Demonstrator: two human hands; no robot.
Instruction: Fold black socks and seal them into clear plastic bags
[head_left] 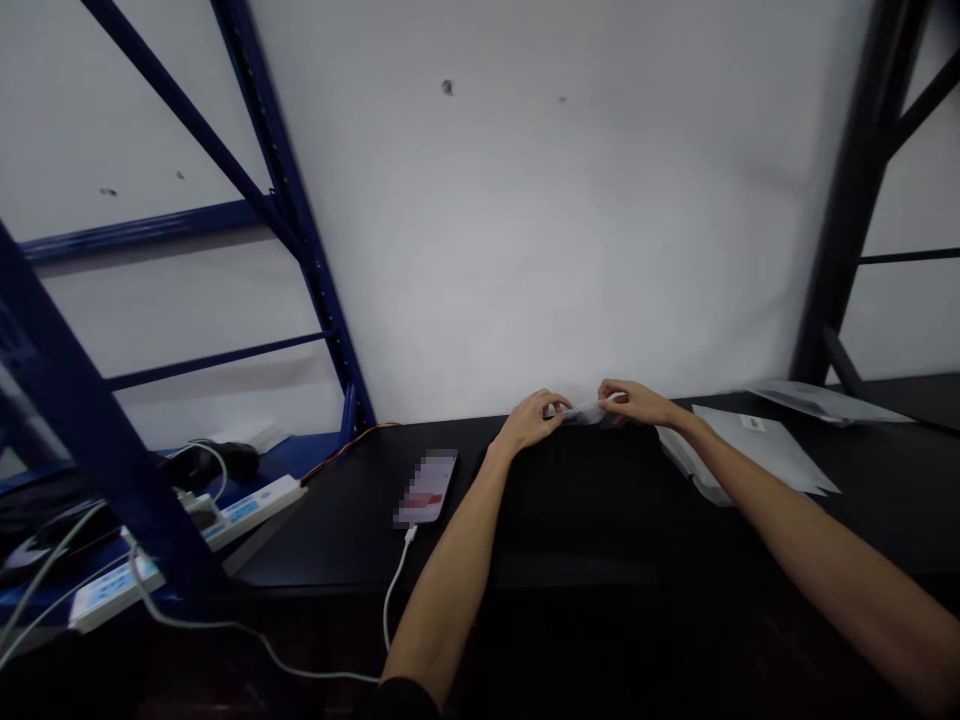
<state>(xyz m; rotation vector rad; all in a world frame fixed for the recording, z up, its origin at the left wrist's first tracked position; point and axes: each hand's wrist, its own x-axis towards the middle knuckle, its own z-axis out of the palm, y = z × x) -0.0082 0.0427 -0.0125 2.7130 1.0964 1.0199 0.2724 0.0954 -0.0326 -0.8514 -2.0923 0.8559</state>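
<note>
Bare forearms (442,590) reach away from us across a black counter (322,535), a dark cuff (401,702) just showing at the bottom of the frame. At the counter's rear edge, our left hand (529,422) and right hand (634,403) meet, curled inward and pressed close around a small pale strip (583,412), perhaps folded paper or thin plastic. Each hand appears to pinch one end between its fingers, though the fingers hide much of the strip and we cannot tell how firm the hold is. Close fingertip work like this, with both hands near together, looks the right way to control so slight a piece.

Just right of the hands, pale flat sheets (750,450) lie overlapping, one bearing a small label (752,423), and another sheet (821,402) rests farther along the rear edge. Left of the hands lies a smartphone (426,488) with its screen blurred, a white charging cable (396,590) trailing from its lower end over the front edge. Past the counter's left end, a white power strip (255,505) sits by a blue steel shelving frame (300,270), and a black steel upright (855,190) stands at the far right against a white wall (525,200).
</note>
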